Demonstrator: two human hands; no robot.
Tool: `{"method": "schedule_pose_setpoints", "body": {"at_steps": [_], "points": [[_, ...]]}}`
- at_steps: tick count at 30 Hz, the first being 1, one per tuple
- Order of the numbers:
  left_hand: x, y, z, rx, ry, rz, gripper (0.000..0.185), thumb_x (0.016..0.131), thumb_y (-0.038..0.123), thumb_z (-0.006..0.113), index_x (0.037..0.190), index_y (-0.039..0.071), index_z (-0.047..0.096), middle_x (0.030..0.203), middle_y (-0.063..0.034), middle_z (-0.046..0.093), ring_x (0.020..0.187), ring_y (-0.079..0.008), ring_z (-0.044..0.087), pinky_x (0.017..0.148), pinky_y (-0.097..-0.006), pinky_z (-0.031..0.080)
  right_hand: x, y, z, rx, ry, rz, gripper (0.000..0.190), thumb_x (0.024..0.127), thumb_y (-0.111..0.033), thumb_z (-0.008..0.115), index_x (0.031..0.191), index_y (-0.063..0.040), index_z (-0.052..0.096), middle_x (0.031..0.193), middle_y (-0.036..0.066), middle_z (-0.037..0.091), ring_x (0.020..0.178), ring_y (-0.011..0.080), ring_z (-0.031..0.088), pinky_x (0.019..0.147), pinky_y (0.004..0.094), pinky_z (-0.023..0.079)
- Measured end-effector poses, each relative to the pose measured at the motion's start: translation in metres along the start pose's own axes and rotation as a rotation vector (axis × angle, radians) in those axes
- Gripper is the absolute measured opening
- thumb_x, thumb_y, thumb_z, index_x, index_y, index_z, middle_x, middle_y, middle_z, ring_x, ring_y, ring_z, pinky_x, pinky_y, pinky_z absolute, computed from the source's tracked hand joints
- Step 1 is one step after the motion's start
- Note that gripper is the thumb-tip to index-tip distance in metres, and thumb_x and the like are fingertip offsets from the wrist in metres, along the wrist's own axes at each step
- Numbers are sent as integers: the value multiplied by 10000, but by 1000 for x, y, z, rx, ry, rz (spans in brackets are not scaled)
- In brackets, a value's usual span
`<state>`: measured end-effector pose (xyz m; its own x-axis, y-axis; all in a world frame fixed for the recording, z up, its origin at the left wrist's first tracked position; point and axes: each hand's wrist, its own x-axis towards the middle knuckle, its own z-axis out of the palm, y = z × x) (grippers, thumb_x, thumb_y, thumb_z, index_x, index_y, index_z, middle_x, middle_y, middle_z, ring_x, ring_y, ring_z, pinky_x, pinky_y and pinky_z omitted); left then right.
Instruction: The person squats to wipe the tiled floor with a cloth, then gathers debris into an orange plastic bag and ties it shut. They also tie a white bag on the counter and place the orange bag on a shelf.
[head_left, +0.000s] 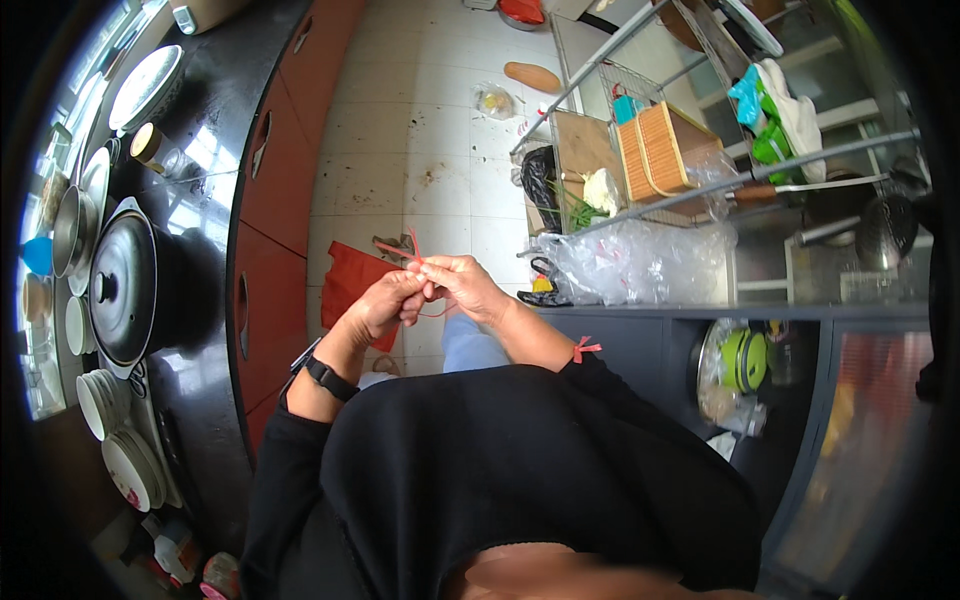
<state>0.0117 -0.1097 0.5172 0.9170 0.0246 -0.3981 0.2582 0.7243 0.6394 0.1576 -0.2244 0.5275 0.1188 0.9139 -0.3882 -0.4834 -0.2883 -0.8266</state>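
Both hands meet in front of my body, over the floor. Between their fingertips they pinch a thin red plastic strip (413, 247), whose loose ends stick up past the fingers while a thin loop hangs below. My left hand (393, 298), with a black watch band (331, 379) at its wrist, grips the strip from the left. Thumb against fingers, my right hand (461, 285) holds it from the right. Another red strip (583, 349) is tied in a bow around my right sleeve's cuff. Behind the left hand is a red plastic bag or cloth (346, 289), partly covered.
A black counter (206, 315) with a lidded black pot (124, 289) and stacked plates (131, 469) runs along the left. On the right stands a metal rack (645, 202) with a wicker basket (656, 150) and plastic bags (637, 262). A squash (532, 76) lies on the tiled floor (435, 180).
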Motion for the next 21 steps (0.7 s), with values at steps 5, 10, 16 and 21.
{"method": "schedule_pose_setpoints", "body": {"at_steps": [5, 10, 16, 21], "points": [[-23, -19, 14, -16, -151, -104, 298, 993, 308, 472, 822, 84, 570, 564, 52, 380, 478, -75, 325, 456, -229, 349, -48, 9, 12, -76, 413, -148, 235, 962, -177, 511, 1064, 3, 622, 929, 60, 653, 830, 131, 604, 704, 276, 496], [-46, -44, 13, 292, -229, -264, 299, 974, 325, 510, 789, 91, 542, 555, 54, 374, 476, -74, 340, 444, -228, 354, -118, -43, -26, 460, 622, -525, 185, 955, -217, 494, 979, -56, 583, 944, 124, 663, 822, 222, 639, 648, 295, 519], [-71, -87, -35, 309, -110, -417, 281, 970, 310, 514, 788, 97, 541, 572, 41, 400, 490, -90, 377, 450, -239, 357, -222, -68, -40, 303, 1043, -938, 175, 977, -205, 490, 1016, -39, 533, 750, 43, 542, 660, 164, 541, 522, 296, 464], [-66, -135, -101, 382, 368, -619, 219, 946, 247, 528, 810, 85, 586, 654, 3, 532, 570, -144, 506, 486, -281, 414, -294, -32, -40, 277, 1119, -1000, 202, 990, -194, 465, 994, -11, 549, 709, 52, 522, 575, 149, 516, 435, 282, 426]]}}
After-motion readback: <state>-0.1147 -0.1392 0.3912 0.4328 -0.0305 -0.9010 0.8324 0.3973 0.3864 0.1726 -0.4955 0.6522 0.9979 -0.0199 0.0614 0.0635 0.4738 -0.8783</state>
